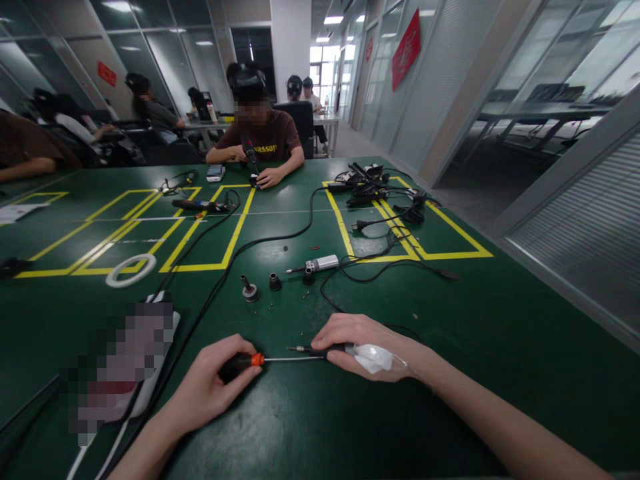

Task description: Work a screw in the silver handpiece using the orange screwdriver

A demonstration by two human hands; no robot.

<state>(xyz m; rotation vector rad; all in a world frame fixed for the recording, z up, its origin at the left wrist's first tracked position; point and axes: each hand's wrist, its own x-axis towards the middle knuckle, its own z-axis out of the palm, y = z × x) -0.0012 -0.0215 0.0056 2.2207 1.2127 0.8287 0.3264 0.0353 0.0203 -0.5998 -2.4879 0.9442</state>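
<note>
My left hand (220, 373) is closed around the dark handle of a screwdriver (293, 359), near its orange collar. The screwdriver's thin shaft points right, toward my other hand, and its tip is hidden there. Under the fingers of my right hand (357, 343) lies a black pen-like tool (320, 351) with a metal tip pointing left; a white patch covers part of that hand. Beyond the hands stand a metal piece with a round base (250, 291), a black cone-shaped part (275, 281) and another black cone (308, 276). A silver-and-black tool (323, 264) lies just behind them.
A power strip (165, 347), partly blurred, lies at the left with cables beside it. A white tape ring (131, 270) is behind it. Tangled black cables and adapters (367, 180) cover the back right. Across the green table (280, 427) a person (273, 137) holds a tool.
</note>
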